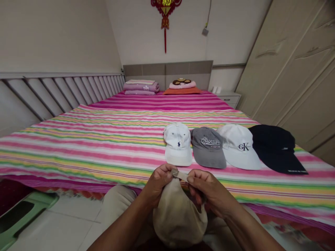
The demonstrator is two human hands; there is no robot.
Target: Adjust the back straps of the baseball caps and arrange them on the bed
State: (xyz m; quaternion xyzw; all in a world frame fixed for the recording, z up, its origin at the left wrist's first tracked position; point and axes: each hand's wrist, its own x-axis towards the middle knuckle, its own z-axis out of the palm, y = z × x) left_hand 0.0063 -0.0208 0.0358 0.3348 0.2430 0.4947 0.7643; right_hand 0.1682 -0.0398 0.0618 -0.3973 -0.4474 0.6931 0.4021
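Observation:
A beige baseball cap [178, 216] hangs between my hands, just in front of the bed's edge, its back strap [180, 175] uppermost. My left hand [159, 181] pinches the strap at its buckle end. Fingers of my right hand [202, 186] are closed on the strap's other end, with some fingertips hidden behind the cap's opening. Beyond them on the bed lie a white cap with a small dark emblem [178, 143], a grey cap with white lettering [208, 146], a white cap with dark letters [238, 146] and a black cap [276, 148], side by side.
A striped sheet [78, 139] covers the bed. Folded purple bedding [141, 87] and a pink pillow [183, 84] rest by the headboard [188, 71]. A green plastic stool [28, 212] stands at lower left; a wardrobe [293, 59] is on the right.

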